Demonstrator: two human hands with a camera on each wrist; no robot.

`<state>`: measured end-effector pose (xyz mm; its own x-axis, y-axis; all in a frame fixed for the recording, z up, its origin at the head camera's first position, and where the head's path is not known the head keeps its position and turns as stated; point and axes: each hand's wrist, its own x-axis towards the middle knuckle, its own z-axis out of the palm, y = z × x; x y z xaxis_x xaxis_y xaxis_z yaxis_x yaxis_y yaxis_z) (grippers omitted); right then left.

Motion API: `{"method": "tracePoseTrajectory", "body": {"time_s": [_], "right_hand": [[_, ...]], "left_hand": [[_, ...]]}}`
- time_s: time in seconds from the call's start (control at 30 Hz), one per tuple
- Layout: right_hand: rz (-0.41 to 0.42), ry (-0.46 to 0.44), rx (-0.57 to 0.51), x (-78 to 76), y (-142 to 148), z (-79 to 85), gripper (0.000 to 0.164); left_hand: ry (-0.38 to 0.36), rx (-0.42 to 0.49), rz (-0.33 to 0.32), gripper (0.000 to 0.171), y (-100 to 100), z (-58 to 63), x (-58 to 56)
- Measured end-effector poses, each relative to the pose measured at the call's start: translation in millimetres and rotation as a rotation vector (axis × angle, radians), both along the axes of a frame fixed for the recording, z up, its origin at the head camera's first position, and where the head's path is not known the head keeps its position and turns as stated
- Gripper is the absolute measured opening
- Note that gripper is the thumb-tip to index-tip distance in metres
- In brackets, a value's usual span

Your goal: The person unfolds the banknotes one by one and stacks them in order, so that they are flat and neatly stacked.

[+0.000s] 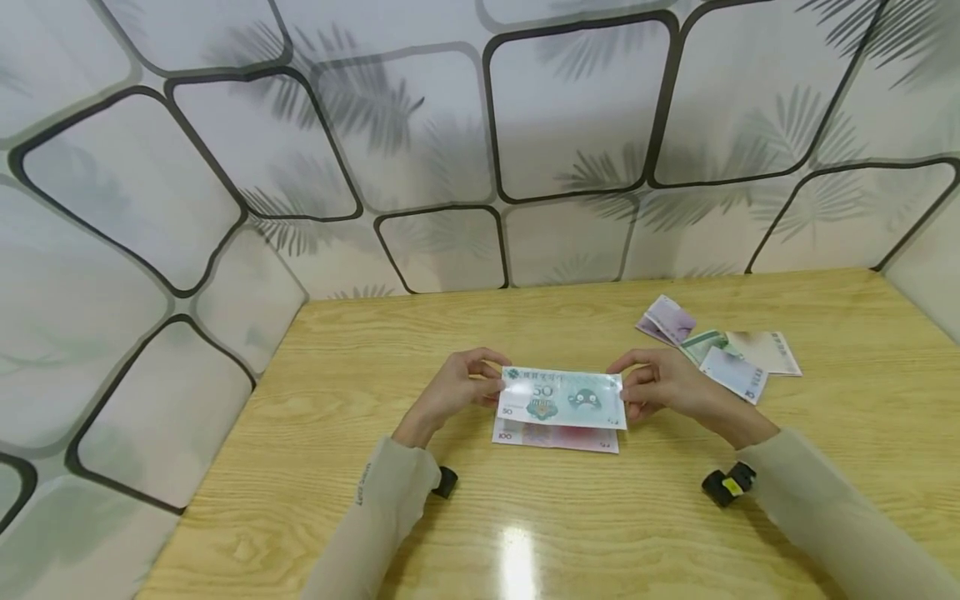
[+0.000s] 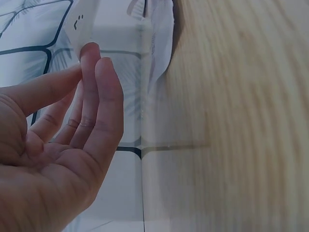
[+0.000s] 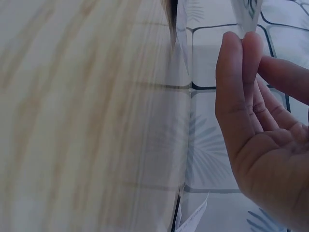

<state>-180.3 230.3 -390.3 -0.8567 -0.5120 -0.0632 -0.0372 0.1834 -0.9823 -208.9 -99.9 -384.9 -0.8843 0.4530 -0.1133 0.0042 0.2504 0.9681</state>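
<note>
A green paper note (image 1: pixel 561 400) printed with 50 is stretched level between both hands, above the wooden table. My left hand (image 1: pixel 459 385) pinches its left end between thumb and fingertips. At the opposite end, the thumb and fingers of my right hand (image 1: pixel 667 385) pinch the right edge. Beneath it lies a pink note (image 1: pixel 551 437) marked 100, its upper part covered by the green one. In the left wrist view the pale note (image 2: pixel 82 24) rises from the fingertips; the right wrist view shows the other end of the note (image 3: pixel 247 14) at the fingers.
Several more notes lie loosely on the table (image 1: pixel 360 367) beyond the right hand: purple ones (image 1: pixel 670 319), a green one (image 1: pixel 702 344), a beige one (image 1: pixel 778 352) and a pale blue one (image 1: pixel 735 373). A patterned wall covering (image 1: pixel 581 117) borders the table's back and left sides.
</note>
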Motion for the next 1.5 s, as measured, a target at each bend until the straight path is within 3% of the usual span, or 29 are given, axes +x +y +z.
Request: {"method": "tracePoseTrajectory", "body": {"time_s": [0.53, 1.1, 1.5], "right_hand": [[0.041, 0.009, 0.095, -6.1, -4, -1.3, 0.035], [0.087, -0.032, 0.122, -7.4, -11, -1.3, 0.032], [0.136, -0.036, 0.194, -7.4, -13, -0.1, 0.025]], "left_hand": [[-0.018, -0.078, -0.019, 0.028, -1, -0.7, 0.2], [-0.032, -0.151, -0.058, 0.027, -1, -1.5, -1.1], [-0.040, -0.220, -0.030, 0.026, 0, 0.3, 0.2]]}}
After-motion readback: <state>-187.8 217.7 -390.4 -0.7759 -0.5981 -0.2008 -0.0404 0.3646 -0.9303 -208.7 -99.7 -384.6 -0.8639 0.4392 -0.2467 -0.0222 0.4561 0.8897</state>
